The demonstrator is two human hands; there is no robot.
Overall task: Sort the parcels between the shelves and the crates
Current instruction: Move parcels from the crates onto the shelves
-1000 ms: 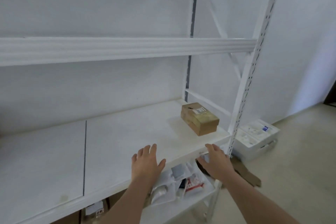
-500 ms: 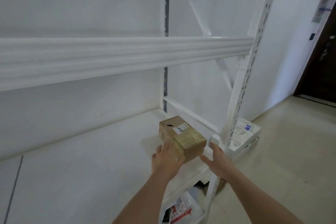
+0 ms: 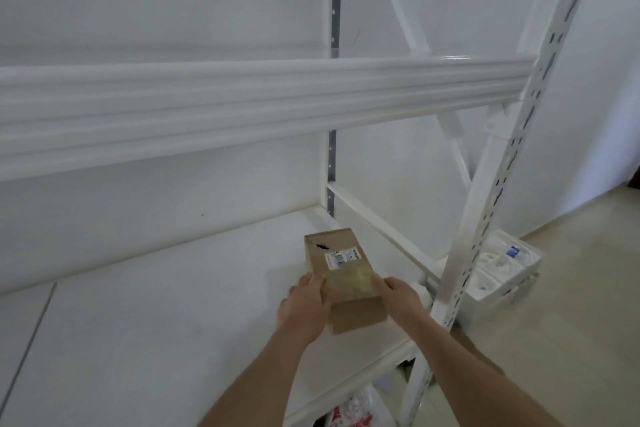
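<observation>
Shelf: a wide white board, the middle level of a white metal rack; it carries the box near its right front corner, close to the slotted upright.
Box: a brown cardboard parcel with a white label on top. Its long axis runs from the person towards the back wall, leaning slightly left, and the near end sits between the two hands.
Left hand: presses the box's left side near the front end, fingers curled over the top edge.
Right hand: holds the right side in the same way, fingers over the top edge.
Nearer hand: neither; both grip the near end, directly opposite each other.
Next move, by my judgement: lift or draw the box straight back along its long axis, clear of the upright.
White tray: on the floor, beyond the upright.
</observation>
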